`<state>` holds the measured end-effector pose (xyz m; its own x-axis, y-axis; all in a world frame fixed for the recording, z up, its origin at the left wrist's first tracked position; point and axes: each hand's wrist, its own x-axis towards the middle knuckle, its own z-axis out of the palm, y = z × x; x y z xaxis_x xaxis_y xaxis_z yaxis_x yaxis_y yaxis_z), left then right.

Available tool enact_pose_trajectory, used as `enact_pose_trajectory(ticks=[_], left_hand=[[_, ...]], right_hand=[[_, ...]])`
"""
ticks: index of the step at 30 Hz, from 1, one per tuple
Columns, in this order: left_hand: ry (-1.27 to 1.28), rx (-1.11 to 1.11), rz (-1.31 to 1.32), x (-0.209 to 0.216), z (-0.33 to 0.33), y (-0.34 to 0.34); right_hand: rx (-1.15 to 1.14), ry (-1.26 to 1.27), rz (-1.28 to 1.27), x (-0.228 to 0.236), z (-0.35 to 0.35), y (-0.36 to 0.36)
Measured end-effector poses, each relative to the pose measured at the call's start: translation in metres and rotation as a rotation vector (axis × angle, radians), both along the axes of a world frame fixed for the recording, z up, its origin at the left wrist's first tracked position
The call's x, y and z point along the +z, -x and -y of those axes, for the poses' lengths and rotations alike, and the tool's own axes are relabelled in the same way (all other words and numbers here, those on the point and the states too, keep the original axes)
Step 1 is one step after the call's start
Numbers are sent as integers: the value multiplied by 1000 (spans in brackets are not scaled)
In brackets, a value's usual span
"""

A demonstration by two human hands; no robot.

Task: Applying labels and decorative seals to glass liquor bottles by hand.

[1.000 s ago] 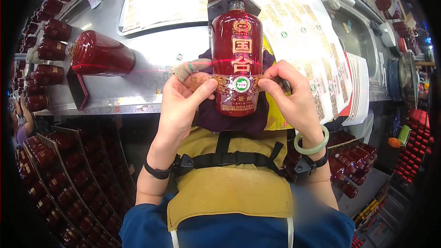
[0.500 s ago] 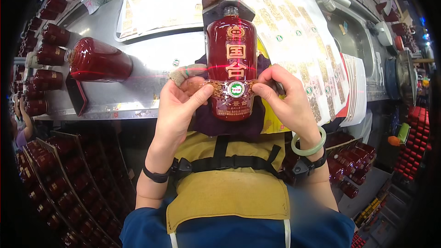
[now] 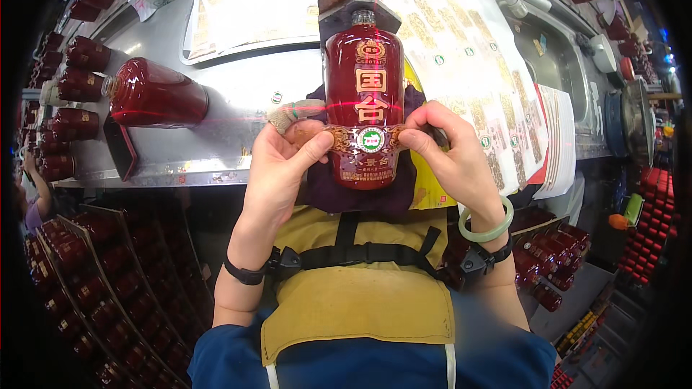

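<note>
A glossy dark-red bottle (image 3: 340,65) with gold lettering lies in front of me, its neck pointing away into a metal holder (image 3: 389,23). Across its lower part runs a narrow gold patterned label strip (image 3: 370,140) with a round green-and-white emblem. The strip's left end is pinched in my left hand (image 3: 285,162), whose index finger wears a grey cloth cover (image 3: 285,114). At the other end, my right hand (image 3: 454,148) pinches the strip between thumb and fingers. Both thumbs press close to the bottle's sides. Dark purple cloth (image 3: 324,198) lies beneath the bottle.
To the left, another red bottle (image 3: 158,94) lies tilted on a dark red stand (image 3: 119,148). Sheets of gold labels (image 3: 461,50) cover the right of the metal counter, beside a sink (image 3: 551,65). A white tray (image 3: 191,50) holds more sheets. Racks of bottles (image 3: 115,288) stand lower left.
My right thumb and fingers have shifted very slightly up and to the right. My left hand and the bottle stay almost in place.
</note>
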<state>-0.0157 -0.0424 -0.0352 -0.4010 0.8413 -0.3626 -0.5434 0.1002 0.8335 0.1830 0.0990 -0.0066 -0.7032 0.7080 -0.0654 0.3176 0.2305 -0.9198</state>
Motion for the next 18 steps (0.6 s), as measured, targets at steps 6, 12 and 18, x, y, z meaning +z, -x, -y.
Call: enact_pose_trajectory(ticks=[6,12,18], left_hand=[[0,2,2,-1,1,0],[-12,29,-23,0,-1,-2],[16,41,-42,2,2,-2]], right_hand=[[1,-17,-2,-1,0,1],[-157,120,135,-9,-6,-10],[-217,208,-167,7,0,-16]])
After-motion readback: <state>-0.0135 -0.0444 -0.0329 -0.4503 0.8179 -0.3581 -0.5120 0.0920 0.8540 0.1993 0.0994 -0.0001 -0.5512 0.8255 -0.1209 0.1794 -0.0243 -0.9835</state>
